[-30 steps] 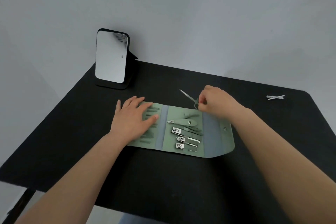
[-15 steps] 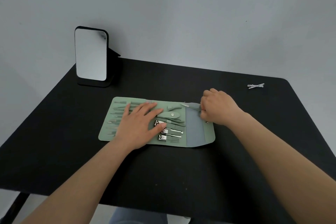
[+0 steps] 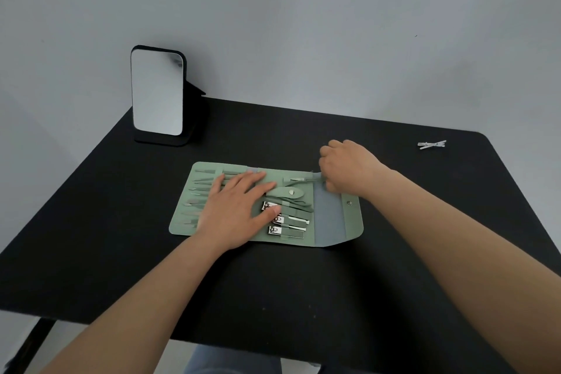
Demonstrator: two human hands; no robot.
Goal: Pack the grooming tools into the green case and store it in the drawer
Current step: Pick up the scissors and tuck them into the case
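The green case (image 3: 352,222) lies unfolded flat on the black table (image 3: 121,237), its flap with a snap button to the right. Several grooming tools sit in its loops: slim picks (image 3: 200,182) at the left, a nipper (image 3: 288,193) and three steel nail clippers (image 3: 285,222) in the middle. My left hand (image 3: 239,209) rests flat with spread fingers on the case's left and middle panels. My right hand (image 3: 346,168) grips the handle end of small scissors (image 3: 306,181) at the case's upper middle, their blades lying among the tools.
A black-framed standing mirror (image 3: 158,91) stands at the table's back left. Two pale hair clips (image 3: 431,144) lie at the back right. A grey wall rises behind the table. No drawer is in view.
My right hand brought the scissors from above the case's far edge down onto the middle panel. My left hand slid right across the case from its left panel toward the middle.
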